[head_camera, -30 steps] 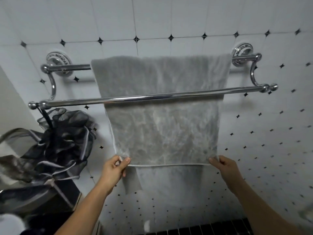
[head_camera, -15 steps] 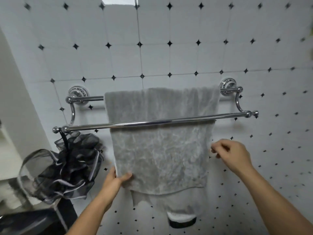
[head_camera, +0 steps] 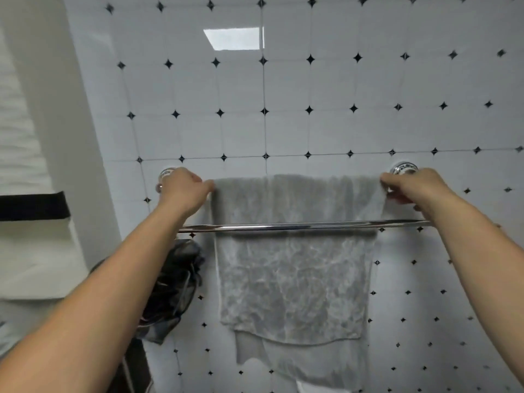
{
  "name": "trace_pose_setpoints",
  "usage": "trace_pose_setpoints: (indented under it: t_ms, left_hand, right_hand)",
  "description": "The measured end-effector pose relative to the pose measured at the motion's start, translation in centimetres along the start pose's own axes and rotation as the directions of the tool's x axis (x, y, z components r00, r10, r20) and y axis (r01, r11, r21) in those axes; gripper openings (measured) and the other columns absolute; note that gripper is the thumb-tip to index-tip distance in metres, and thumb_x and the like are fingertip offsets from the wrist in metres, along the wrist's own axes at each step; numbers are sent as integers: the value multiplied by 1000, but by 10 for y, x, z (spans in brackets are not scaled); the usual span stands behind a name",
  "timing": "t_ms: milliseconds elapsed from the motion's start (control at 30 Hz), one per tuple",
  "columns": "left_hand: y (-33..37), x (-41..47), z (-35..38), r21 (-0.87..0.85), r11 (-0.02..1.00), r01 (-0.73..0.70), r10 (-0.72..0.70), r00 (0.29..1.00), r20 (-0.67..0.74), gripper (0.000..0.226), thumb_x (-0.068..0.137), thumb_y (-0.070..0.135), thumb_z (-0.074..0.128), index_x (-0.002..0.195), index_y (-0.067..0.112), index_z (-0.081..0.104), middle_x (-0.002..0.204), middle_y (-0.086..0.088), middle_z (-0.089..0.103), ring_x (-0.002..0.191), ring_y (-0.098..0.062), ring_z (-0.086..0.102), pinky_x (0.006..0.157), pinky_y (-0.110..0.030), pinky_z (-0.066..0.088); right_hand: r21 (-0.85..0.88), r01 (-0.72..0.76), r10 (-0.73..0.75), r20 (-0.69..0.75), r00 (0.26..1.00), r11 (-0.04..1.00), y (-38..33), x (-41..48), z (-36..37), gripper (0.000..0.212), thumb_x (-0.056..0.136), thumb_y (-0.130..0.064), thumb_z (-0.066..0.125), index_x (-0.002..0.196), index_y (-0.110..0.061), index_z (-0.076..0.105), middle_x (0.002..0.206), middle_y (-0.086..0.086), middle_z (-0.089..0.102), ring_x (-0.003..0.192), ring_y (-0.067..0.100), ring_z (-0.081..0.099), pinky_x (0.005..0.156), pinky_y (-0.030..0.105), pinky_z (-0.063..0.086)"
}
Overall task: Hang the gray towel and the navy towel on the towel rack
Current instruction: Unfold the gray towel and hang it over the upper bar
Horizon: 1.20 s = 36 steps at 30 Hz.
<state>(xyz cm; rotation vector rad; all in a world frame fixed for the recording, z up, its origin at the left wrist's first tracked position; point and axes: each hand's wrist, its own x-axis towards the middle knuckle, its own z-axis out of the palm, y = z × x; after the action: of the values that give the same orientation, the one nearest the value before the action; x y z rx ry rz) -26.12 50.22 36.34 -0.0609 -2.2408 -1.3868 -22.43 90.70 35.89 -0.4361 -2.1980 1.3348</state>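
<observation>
The gray towel (head_camera: 295, 279) hangs over the back bar of the chrome double towel rack (head_camera: 297, 226), draped behind the front bar. My left hand (head_camera: 181, 191) pinches the towel's top left corner at the back bar. At the top right corner, my right hand (head_camera: 411, 188) grips the towel's edge. Both arms reach up over the front bar. The navy towel is not in view.
A black mesh bath sponge (head_camera: 173, 282) hangs from the front bar's left end, partly behind my left forearm. The wall (head_camera: 283, 109) is white tile with small black diamonds. A white ledge with a black band (head_camera: 34, 205) stands at the left.
Both hands have let go of the towel's lower edge and risen to its top corners at the back bar. The view has tilted upward.
</observation>
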Motion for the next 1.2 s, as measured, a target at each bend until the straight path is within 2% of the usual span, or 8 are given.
trace_pose_setpoints:
  t_ms: [133,300,600,700,833,1000,1100,1200]
  left_hand:
    - [-5,8,23,-308,925,224,-192,973,131,27,85,4,65,67,14,47,69,-10,54,64,-21,51,56,-29,43]
    - [-8,12,38,-388,884,262,-245,965,93,25,76,-5,74,85,4,52,79,-9,61,80,-25,61,77,-42,54]
    - [-13,11,49,-487,783,387,-298,921,252,43,70,-4,77,112,-5,66,102,-14,73,82,-26,71,59,-34,59]
    - [-15,15,48,-384,833,399,-321,913,253,51,65,-3,80,114,-4,65,109,-16,72,87,-27,70,67,-37,59]
    - [-29,14,34,48,976,211,-215,969,124,50,50,1,89,96,0,71,86,-8,73,70,-20,66,62,-23,54]
    - [-25,17,29,372,922,108,-219,937,271,46,63,2,84,105,-4,67,103,-20,71,93,-33,67,87,-45,54]
    - [-10,20,25,342,923,175,-323,836,444,43,64,8,84,104,2,68,99,-12,73,92,-29,67,86,-44,48]
    - [-5,24,29,7,923,385,-320,756,570,29,64,33,82,89,19,74,99,0,72,91,-22,65,89,-42,48]
  right_hand:
    - [94,-103,97,66,993,990,8,1,-1,24,79,-38,76,74,-18,62,69,0,63,55,14,54,55,29,28]
    - [114,-70,66,38,997,991,10,3,4,23,80,-31,76,75,-18,58,64,-1,52,51,11,42,34,10,25]
    - [101,-88,71,155,985,991,10,0,-5,10,83,-25,72,85,-18,66,60,-10,70,67,12,61,60,27,40]
    - [67,-72,60,162,985,995,11,0,-7,9,83,-21,72,79,-18,64,47,-12,66,57,10,62,56,25,41]
    - [-205,-8,51,204,978,979,19,0,-17,16,78,-26,77,80,-14,66,59,-2,67,37,5,55,48,19,29]
    - [-494,23,138,288,948,869,14,3,-18,23,73,-27,79,73,-5,72,51,3,64,50,21,51,43,19,34]
    - [-525,-59,258,314,914,849,5,4,-20,28,69,-35,79,76,-9,72,56,1,67,53,20,54,45,21,39]
    - [-254,-135,211,299,931,958,6,5,-14,43,67,-52,79,86,-15,71,77,2,72,69,22,61,62,27,41]
